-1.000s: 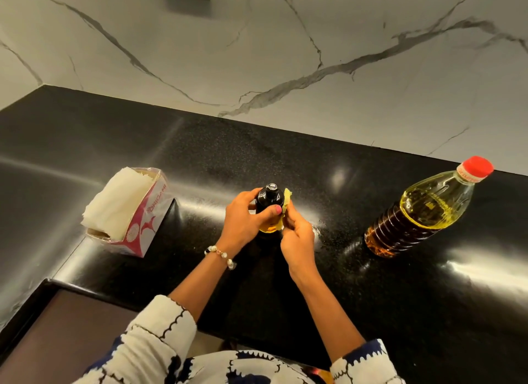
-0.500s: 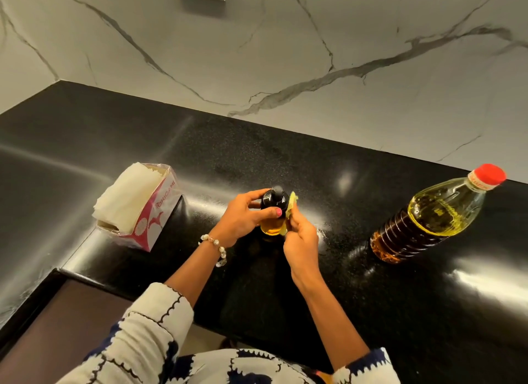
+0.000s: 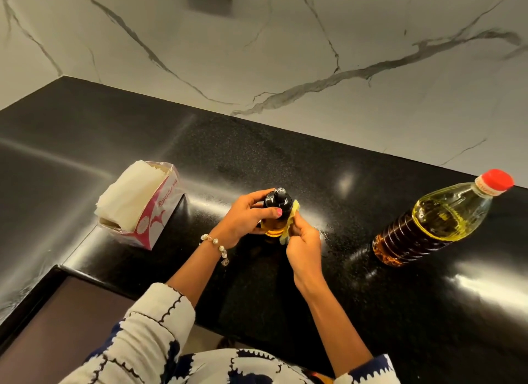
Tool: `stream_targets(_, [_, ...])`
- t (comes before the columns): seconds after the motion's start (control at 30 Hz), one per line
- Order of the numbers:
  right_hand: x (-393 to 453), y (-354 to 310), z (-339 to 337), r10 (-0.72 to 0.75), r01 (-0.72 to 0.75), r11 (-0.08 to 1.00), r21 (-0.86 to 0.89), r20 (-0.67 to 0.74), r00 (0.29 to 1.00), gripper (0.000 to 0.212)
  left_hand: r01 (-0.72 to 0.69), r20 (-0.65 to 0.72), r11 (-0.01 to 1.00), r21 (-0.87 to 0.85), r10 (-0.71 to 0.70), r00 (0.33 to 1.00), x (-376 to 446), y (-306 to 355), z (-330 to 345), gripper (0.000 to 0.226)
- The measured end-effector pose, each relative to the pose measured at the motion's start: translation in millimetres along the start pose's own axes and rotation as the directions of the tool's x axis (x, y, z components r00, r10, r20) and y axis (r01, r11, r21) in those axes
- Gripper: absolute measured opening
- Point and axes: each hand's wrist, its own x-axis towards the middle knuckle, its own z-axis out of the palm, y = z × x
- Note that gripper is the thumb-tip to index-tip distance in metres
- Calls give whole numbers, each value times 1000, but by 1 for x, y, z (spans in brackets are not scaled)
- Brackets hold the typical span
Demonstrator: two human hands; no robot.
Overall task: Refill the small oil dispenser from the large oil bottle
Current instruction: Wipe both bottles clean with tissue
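The left hand (image 3: 243, 219) has its fingers (image 3: 275, 211) curled round the black cap of the small oil dispenser (image 3: 276, 212), which stands on the worktop (image 3: 285, 161); the right hand (image 3: 304, 242) pinches a yellow cloth (image 3: 287, 231) against the dispenser's side; compared with a second ago the cloth sits slightly lower, so wiping continues, probably after filling; the large oil bottle (image 3: 437, 218), capped, stands well apart on the right; a tissue box (image 3: 145, 209) lies on the left.
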Motion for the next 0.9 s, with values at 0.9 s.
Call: stream_targets(0.9, [17,-7,-10,103,-102,995,-18,77,992,67,120,69,972,201,-137,988,-3,28,-7,78])
